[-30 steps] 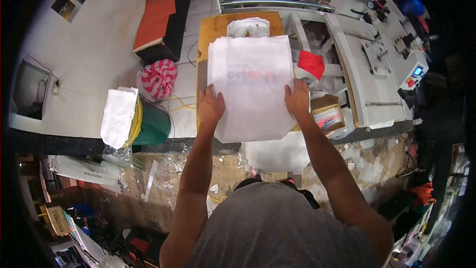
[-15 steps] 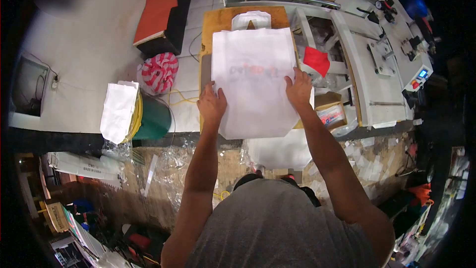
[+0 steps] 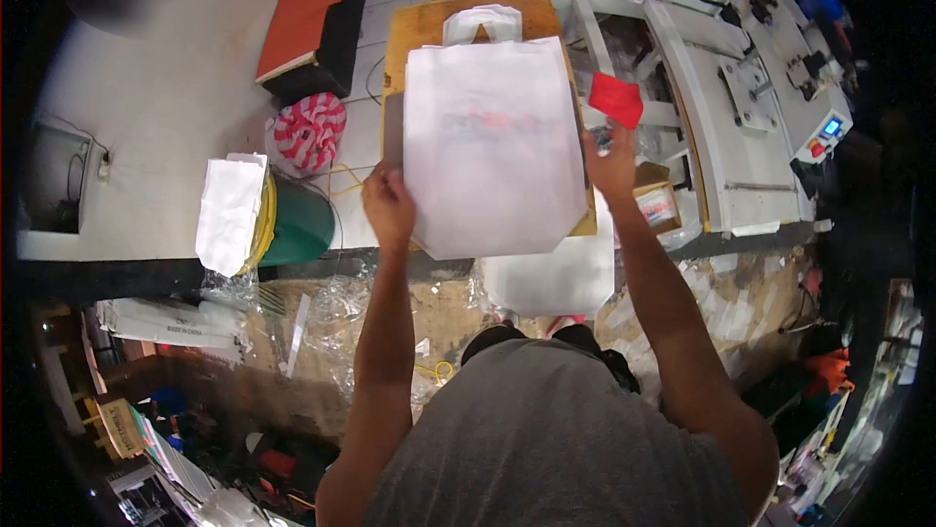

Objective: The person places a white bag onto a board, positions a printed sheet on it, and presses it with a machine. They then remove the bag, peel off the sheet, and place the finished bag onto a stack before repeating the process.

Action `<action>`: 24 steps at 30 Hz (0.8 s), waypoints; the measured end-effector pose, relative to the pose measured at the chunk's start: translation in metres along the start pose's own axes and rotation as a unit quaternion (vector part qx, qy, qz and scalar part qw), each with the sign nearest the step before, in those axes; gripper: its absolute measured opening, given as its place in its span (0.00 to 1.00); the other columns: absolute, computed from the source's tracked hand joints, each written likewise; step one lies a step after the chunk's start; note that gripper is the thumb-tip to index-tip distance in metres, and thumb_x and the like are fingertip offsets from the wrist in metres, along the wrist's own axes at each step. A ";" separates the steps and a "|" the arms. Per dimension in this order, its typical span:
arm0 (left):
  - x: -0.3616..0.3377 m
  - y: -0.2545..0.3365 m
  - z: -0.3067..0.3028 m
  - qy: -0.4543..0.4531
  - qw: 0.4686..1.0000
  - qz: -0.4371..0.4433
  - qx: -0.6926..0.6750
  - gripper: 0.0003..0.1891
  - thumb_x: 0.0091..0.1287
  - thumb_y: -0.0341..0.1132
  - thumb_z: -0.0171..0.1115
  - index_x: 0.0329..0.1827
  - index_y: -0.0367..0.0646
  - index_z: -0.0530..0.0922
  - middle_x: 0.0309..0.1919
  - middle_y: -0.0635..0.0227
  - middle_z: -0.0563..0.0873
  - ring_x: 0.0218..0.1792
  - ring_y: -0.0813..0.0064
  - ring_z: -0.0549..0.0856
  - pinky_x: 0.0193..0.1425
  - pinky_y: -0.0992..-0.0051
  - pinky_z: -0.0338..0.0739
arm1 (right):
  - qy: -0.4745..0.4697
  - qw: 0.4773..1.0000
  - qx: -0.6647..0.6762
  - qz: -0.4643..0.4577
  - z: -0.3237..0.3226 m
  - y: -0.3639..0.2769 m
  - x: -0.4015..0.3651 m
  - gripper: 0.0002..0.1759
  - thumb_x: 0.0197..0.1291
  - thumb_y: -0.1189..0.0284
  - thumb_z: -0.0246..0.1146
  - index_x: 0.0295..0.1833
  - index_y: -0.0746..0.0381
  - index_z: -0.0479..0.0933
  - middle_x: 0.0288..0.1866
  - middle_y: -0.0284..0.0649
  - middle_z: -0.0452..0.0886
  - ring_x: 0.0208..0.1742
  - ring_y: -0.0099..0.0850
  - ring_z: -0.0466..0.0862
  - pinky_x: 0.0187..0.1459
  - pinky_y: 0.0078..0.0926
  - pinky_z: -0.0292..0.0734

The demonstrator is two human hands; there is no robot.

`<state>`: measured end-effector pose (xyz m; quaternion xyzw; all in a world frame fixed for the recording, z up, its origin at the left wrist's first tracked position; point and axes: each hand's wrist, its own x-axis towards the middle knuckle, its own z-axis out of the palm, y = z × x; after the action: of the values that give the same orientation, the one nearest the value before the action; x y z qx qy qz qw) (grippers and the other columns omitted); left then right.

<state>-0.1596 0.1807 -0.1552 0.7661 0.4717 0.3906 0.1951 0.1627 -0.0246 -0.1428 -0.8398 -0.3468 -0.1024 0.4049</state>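
Observation:
A white, flat bag (image 3: 492, 176) with faint reddish and dark print showing through lies on a wooden board (image 3: 546, 15). A cut-out handle (image 3: 485, 20) shows at its far end. My left hand (image 3: 388, 207) is beside the bag's lower left edge, its fingers loosely curled in. Off the right edge of the bag, my right hand (image 3: 612, 164) has its thumb and fingers apart. Its fingertips are right at the lower edge of a red piece (image 3: 616, 100) of cloth or paper. Another white sheet (image 3: 561, 278) lies below the board's front edge, nearer my body.
At left stands a green bin (image 3: 302, 225) with a white bag (image 3: 231, 215) over its yellow rim. Behind it is a red-striped bundle (image 3: 309, 132). A white machine (image 3: 726, 137) with a control panel (image 3: 827, 137) is at right, an open cardboard box (image 3: 661, 200) before it.
My right hand has left the bag's right edge and moved outward and forward to the red piece. My left hand has slid off the bag to the left, its fingers curling in.

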 end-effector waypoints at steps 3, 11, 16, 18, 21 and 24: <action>-0.034 -0.036 -0.025 0.109 0.986 -0.099 -0.075 0.14 0.75 0.31 0.55 0.59 0.36 0.78 0.47 0.59 0.84 0.45 0.68 0.82 0.49 0.69 0.77 | 0.000 0.999 0.002 0.053 -0.033 0.064 -0.025 0.16 0.64 0.66 0.67 0.51 0.67 0.80 0.42 0.51 0.82 0.44 0.46 0.83 0.48 0.43 0.78; -0.228 -0.095 -0.071 -0.079 0.939 -0.208 0.262 0.08 0.70 0.30 0.55 0.46 0.37 0.78 0.39 0.47 0.83 0.42 0.44 0.82 0.48 0.52 0.75 | -0.199 0.953 -0.134 0.186 -0.067 0.324 -0.197 0.08 0.59 0.67 0.65 0.38 0.59 0.83 0.41 0.55 0.86 0.44 0.54 0.86 0.44 0.47 0.83; -0.366 -0.105 -0.116 -0.440 0.853 -0.146 0.238 0.14 0.64 0.40 0.65 0.45 0.40 0.80 0.37 0.52 0.86 0.40 0.51 0.86 0.48 0.54 0.81 | -0.281 0.932 -0.138 0.182 -0.026 0.365 -0.195 0.18 0.58 0.60 0.66 0.50 0.58 0.82 0.44 0.54 0.86 0.47 0.55 0.86 0.49 0.52 0.82; -0.387 -0.066 -0.124 -0.470 0.822 -0.197 0.255 0.15 0.64 0.42 0.66 0.45 0.39 0.80 0.36 0.53 0.86 0.39 0.52 0.87 0.48 0.56 0.81 | -0.268 0.936 -0.143 0.179 0.003 0.375 -0.198 0.19 0.58 0.60 0.66 0.52 0.58 0.82 0.45 0.54 0.86 0.48 0.54 0.86 0.49 0.52 0.82; -0.383 0.005 -0.123 -0.522 0.765 -0.294 0.236 0.15 0.67 0.40 0.64 0.46 0.36 0.80 0.37 0.53 0.88 0.42 0.58 0.88 0.49 0.62 0.82 | -0.282 0.925 -0.168 0.192 0.029 0.386 -0.205 0.18 0.58 0.60 0.66 0.50 0.58 0.83 0.43 0.53 0.86 0.47 0.54 0.87 0.47 0.51 0.83; -0.369 0.053 -0.102 -0.527 0.753 -0.327 0.220 0.15 0.68 0.40 0.64 0.47 0.36 0.80 0.37 0.54 0.88 0.41 0.59 0.88 0.48 0.63 0.82 | -0.298 0.907 -0.161 0.251 0.038 0.395 -0.202 0.15 0.59 0.60 0.65 0.44 0.59 0.85 0.38 0.53 0.87 0.42 0.55 0.87 0.43 0.50 0.83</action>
<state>-0.3017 -0.1744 -0.2094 0.6714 0.5889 -0.2770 0.3545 0.2719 -0.2678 -0.4997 -0.9444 -0.2075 0.2034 0.1540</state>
